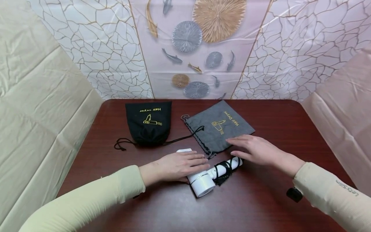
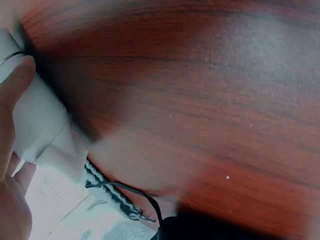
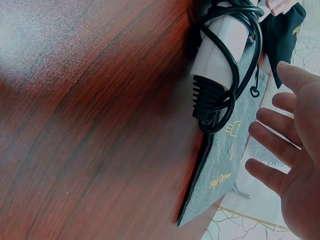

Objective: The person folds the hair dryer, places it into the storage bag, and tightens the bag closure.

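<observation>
A white hair dryer [image 1: 202, 186] lies on the table, its black cord [image 1: 221, 174] wound round the handle. My left hand [image 1: 176, 165] lies across its barrel; in the left wrist view the thumb is along one side of the barrel [image 2: 40, 117] and fingertips show at the other. Past the handle's end my right hand [image 1: 258, 150] hovers with fingers extended, overlapping the edge of a grey drawstring bag [image 1: 207, 120]. The right wrist view shows that hand [image 3: 305, 145] with fingers spread, holding nothing, beside the cord loops.
A black drawstring bag [image 1: 136, 117] lettered "Hair Dryer" lies at the back left, its strings trailing to both sides. The dark red wooden table [image 1: 261, 199] ends at a patterned cloth [image 1: 185, 64] behind, and pale cloth hangs on both sides.
</observation>
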Available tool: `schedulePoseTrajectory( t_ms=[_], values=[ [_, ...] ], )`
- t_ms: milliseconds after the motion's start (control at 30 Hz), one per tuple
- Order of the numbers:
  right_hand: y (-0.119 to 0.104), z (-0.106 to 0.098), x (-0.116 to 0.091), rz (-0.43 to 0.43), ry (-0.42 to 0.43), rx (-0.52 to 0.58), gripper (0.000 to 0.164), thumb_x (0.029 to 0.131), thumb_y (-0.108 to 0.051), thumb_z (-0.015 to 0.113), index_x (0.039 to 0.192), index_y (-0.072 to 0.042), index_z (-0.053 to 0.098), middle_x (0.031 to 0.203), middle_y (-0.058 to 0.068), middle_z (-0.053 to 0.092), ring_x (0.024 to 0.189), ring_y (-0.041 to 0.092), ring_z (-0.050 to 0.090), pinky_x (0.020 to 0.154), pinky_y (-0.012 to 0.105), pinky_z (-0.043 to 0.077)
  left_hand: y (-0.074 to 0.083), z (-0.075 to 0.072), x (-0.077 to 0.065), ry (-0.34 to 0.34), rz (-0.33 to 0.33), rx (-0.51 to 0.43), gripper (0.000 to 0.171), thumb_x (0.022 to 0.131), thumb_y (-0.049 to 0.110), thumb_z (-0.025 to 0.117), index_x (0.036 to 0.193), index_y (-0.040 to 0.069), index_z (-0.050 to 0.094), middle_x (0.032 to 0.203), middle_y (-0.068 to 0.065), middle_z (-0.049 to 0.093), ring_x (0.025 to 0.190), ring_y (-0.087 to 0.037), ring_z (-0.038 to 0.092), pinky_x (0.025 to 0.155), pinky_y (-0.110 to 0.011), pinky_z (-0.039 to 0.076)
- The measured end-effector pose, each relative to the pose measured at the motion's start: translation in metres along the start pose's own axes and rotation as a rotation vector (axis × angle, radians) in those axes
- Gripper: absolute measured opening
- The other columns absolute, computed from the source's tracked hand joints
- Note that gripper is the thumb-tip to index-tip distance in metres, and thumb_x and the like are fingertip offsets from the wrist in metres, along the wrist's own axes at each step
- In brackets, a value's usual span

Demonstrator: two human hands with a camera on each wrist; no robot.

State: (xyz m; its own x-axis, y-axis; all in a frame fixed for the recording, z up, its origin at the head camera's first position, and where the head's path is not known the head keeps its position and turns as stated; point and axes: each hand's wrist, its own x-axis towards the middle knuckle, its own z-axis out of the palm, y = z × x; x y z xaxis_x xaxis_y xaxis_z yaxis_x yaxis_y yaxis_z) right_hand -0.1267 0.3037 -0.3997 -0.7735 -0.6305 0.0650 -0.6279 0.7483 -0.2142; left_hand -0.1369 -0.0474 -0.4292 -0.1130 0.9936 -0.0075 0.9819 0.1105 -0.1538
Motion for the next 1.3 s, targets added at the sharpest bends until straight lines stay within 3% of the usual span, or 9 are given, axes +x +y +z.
schedulePoseTrajectory(
  t_ms=[200, 367, 733, 967, 1133, 1300],
  values=[
    [-0.001, 0.000, 0.000, -0.003, 0.004, 0.011, 0.047, 0.102, -0.029, 0.074, 0.144, -0.009, 0.069, 0.140, 0.008, 0.071, 0.127, 0.030, 0.067, 0.101, 0.055, 0.056, 0.005, 0.008, -0.003, 0.097, 0.031, 0.070, 0.064, 0.097, 0.034, 0.074, 0.154, 0.009, 0.056, 0.152, -0.008, 0.061, 0.147, -0.025, 0.052, 0.125, -0.038, 0.036],
    [-0.002, -0.003, 0.000, 0.006, 0.015, 0.024, 0.047, 0.102, -0.028, 0.074, 0.144, -0.009, 0.068, 0.139, 0.008, 0.071, 0.127, 0.030, 0.068, 0.101, 0.055, 0.056, 0.009, 0.012, -0.007, 0.151, 0.030, 0.100, 0.057, 0.101, 0.034, 0.070, 0.151, 0.010, 0.058, 0.148, -0.008, 0.064, 0.145, -0.025, 0.054, 0.125, -0.039, 0.037],
    [-0.003, -0.005, 0.004, 0.074, 0.037, 0.138, 0.050, 0.106, -0.032, 0.068, 0.152, -0.012, 0.062, 0.148, 0.008, 0.066, 0.137, 0.033, 0.060, 0.110, 0.058, 0.049, 0.011, 0.005, -0.023, 0.201, -0.075, 0.105, 0.060, 0.098, 0.032, 0.077, 0.150, 0.010, 0.059, 0.147, -0.008, 0.065, 0.139, -0.025, 0.059, 0.122, -0.039, 0.041],
    [-0.013, -0.004, 0.016, 0.145, 0.099, 0.280, 0.063, 0.109, -0.032, 0.064, 0.165, -0.013, 0.042, 0.167, 0.011, 0.044, 0.155, 0.038, 0.039, 0.120, 0.063, 0.035, 0.005, 0.000, -0.034, 0.297, -0.143, 0.106, 0.067, 0.091, 0.036, 0.084, 0.147, 0.007, 0.060, 0.142, -0.010, 0.066, 0.136, -0.027, 0.061, 0.120, -0.040, 0.043],
    [-0.021, 0.005, 0.028, 0.192, 0.140, 0.370, 0.071, 0.110, -0.033, 0.061, 0.171, -0.016, 0.028, 0.177, 0.006, 0.026, 0.162, 0.034, 0.025, 0.124, 0.064, 0.029, 0.007, -0.002, -0.040, 0.311, -0.201, 0.092, 0.073, 0.090, 0.042, 0.086, 0.147, 0.006, 0.058, 0.141, -0.010, 0.066, 0.135, -0.029, 0.061, 0.118, -0.043, 0.046],
    [-0.029, 0.016, 0.042, 0.250, 0.212, 0.484, 0.075, 0.111, -0.033, 0.059, 0.172, -0.015, 0.019, 0.178, 0.008, 0.018, 0.160, 0.037, 0.029, 0.126, 0.059, 0.028, 0.010, 0.002, -0.045, 0.329, -0.269, 0.075, 0.074, 0.092, 0.045, 0.084, 0.147, 0.003, 0.057, 0.140, -0.012, 0.066, 0.132, -0.029, 0.063, 0.113, -0.045, 0.050]
  ],
)
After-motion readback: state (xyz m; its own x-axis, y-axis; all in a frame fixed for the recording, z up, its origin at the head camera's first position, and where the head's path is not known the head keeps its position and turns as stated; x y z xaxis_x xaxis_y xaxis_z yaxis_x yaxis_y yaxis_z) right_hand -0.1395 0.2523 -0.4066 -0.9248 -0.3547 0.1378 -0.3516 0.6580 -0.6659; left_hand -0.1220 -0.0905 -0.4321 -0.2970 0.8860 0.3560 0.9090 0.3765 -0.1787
